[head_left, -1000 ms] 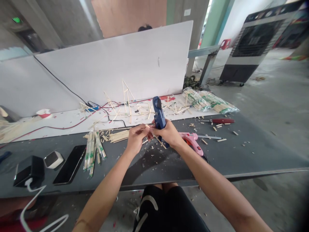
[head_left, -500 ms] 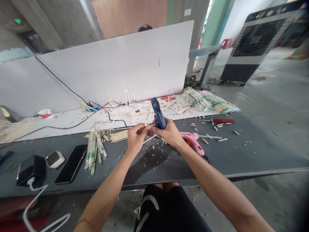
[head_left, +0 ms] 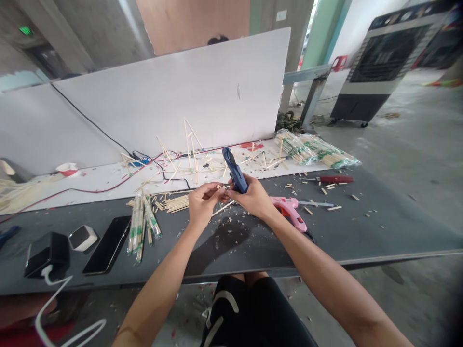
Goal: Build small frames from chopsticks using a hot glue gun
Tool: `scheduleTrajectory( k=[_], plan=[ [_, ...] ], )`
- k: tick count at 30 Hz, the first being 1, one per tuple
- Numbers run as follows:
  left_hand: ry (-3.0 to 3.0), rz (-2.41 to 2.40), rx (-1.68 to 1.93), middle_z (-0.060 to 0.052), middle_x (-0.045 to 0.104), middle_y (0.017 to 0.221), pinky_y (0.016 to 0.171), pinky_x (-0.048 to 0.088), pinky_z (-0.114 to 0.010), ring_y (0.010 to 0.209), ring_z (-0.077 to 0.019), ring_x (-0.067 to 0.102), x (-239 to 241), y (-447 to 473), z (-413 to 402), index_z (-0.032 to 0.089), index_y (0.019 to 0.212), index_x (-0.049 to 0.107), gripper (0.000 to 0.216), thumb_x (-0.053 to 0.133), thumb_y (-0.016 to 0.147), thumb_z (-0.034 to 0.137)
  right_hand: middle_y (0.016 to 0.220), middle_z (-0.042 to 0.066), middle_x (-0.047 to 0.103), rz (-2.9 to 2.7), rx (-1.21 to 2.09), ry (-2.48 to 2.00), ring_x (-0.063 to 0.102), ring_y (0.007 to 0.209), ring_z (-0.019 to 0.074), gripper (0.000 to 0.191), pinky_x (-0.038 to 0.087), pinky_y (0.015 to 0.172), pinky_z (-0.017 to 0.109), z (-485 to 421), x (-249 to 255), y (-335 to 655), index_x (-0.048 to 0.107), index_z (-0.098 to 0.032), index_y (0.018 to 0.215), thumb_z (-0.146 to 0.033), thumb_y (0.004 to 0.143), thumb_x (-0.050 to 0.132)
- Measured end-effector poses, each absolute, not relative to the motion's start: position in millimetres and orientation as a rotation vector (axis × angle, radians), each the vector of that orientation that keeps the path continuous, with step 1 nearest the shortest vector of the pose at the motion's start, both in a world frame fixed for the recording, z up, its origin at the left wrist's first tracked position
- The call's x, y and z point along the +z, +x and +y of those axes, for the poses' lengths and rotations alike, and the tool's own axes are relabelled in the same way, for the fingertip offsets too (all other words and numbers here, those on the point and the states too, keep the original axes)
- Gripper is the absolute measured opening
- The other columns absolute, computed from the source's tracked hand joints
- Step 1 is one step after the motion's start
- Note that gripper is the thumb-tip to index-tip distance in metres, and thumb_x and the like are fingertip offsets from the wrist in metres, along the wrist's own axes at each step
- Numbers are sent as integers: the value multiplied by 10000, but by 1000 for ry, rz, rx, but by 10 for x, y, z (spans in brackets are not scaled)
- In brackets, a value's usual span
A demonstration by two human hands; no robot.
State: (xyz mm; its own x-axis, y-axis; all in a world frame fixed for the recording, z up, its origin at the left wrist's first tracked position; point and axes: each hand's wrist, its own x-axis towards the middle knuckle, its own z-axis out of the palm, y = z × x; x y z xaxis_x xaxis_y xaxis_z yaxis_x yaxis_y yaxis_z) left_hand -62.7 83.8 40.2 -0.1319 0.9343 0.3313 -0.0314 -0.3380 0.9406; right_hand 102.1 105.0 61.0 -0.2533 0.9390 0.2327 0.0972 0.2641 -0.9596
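My right hand (head_left: pixel 256 198) is closed around a dark blue hand cutter (head_left: pixel 237 174), its looped end pointing up and away from me. Fingertips of my left hand (head_left: pixel 203 200) pinch a thin wooden stick (head_left: pixel 219 187) close to the cutter's near end. Both hands meet there above the dark table, and fingers partly hide the stick and the cutter's jaws. Another slim stick (head_left: pixel 222 208) lies just below them. To the left of my left hand is a pile of loose wooden sticks (head_left: pixel 177 203). Behind my right wrist rests a pink glue gun (head_left: pixel 294 212).
Packs of sticks (head_left: pixel 150 217) lie left, beside a black phone (head_left: pixel 107 246) and a black box (head_left: pixel 47 255). A red-handled tool (head_left: pixel 334 179) and more bagged sticks (head_left: pixel 327 152) are on the right. Stick frames (head_left: pixel 191 144) stand before the white panel (head_left: pixel 173 96).
The cutter and both hands have shifted slightly left, and the cutter leans a little more to the left. The slim stick below my hands sits slightly further left.
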Motion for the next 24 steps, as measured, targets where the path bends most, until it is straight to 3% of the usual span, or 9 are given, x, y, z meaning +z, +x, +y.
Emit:
scheduleTrajectory(
  k=[5,11,16,24],
  plan=[
    [1361,1075,1577,-47,748,744,627,635,-341,607,-189,710,401,-644,835,161,1006,754,370,839,736,399,767,1,669,-1600,1125,-971,615,699,167,265,483,691,305,1057,609,1027,602,-195,946,-302,731,715],
    [1384,1064,1564,-48,746,730,639,638,-342,631,-201,723,436,-653,830,159,866,741,282,830,747,399,779,1,665,-1590,1138,-955,612,705,166,291,499,726,322,1053,611,1031,592,-198,966,-310,732,725],
    [1373,1099,1595,-53,747,737,644,635,-338,649,-208,730,438,-647,825,160,865,727,296,830,748,412,804,8,677,-1566,1121,-969,614,709,166,283,499,728,326,1053,614,1044,607,-202,961,-311,731,730],
    [1163,1104,1945,-38,750,740,682,630,-300,657,-171,730,440,-705,889,145,904,723,280,836,758,355,821,6,650,-1383,859,-913,583,704,149,224,489,708,320,960,716,1116,633,-198,954,-306,780,724]
  ],
)
